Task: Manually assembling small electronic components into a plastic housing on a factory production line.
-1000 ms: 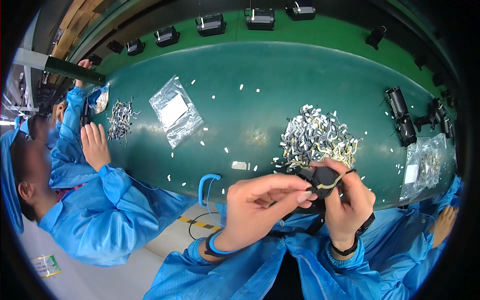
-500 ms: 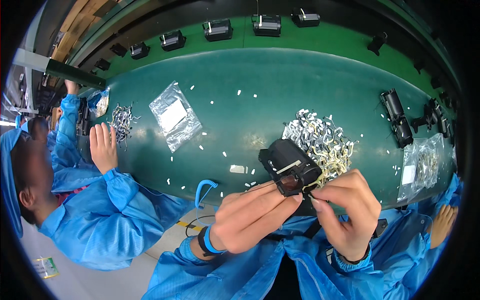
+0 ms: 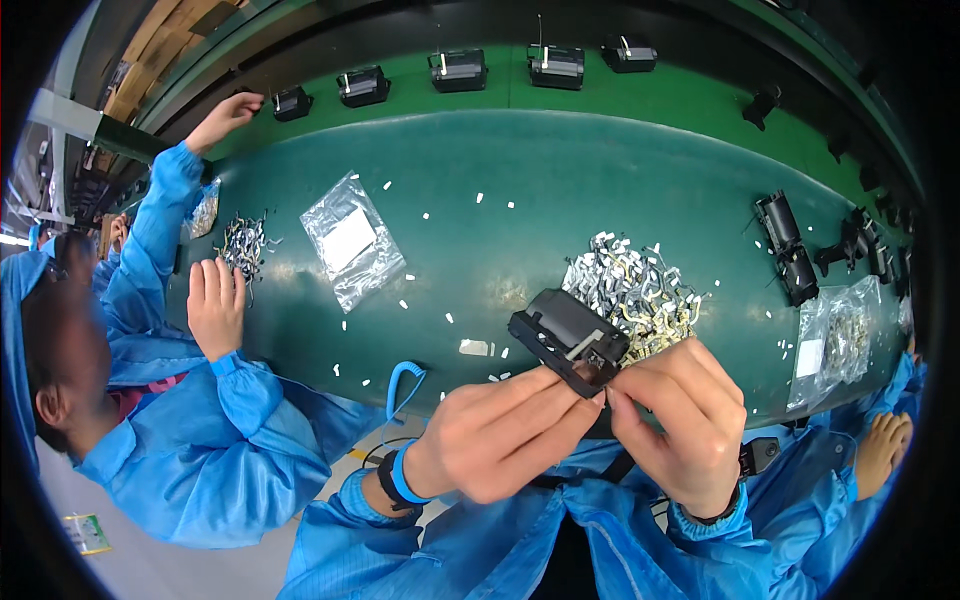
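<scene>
My left hand is closed around the near end of a black camcorder-like housing, which it holds tilted above the table. A pale strip lies along the housing's near side. At the housing's near corner, thumb and fingers of my right hand are pinched together; whatever is between them is too small to make out. Just beyond the hands lies a heap of short white, grey and yellow cables, partly covered by the housing and my right hand.
A clear plastic bag lies left of centre on the green table. More black housings stand along the far green strip. At left a co-worker's hand is at that strip. Black parts and another bag lie right.
The housing has turned in my left hand, and my right hand has shifted slightly left along with it. The left co-worker's far arm now reaches to the strip, where the housings appear further right.
</scene>
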